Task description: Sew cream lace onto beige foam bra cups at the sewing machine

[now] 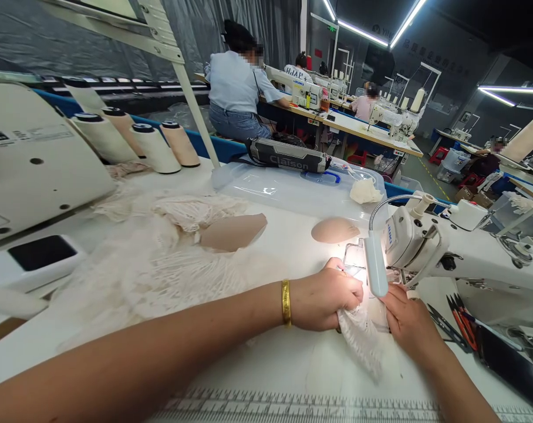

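Observation:
My left hand (328, 298), with a gold bracelet at the wrist, is closed round a bunched piece of white lace fabric (362, 341) in front of the sewing machine (451, 244). The lace's free end hangs from the fist toward the table's front. Beside the needle area, my right hand (411, 320) lies with its fingers stretched flat on the machine bed; the fingertips are partly hidden. A lit lamp (375, 264) on a flexible neck shines between the two hands. More white lace (174, 282) is heaped on the table to the left.
Thread cones (154, 147) stand at the back left. Beige oval pieces (334, 230) lie behind my hands, before a clear plastic box lid (257, 182). At right are scissors (462, 323) and a phone (508, 364). A ruler (293, 405) runs along the front. People sit at machines beyond.

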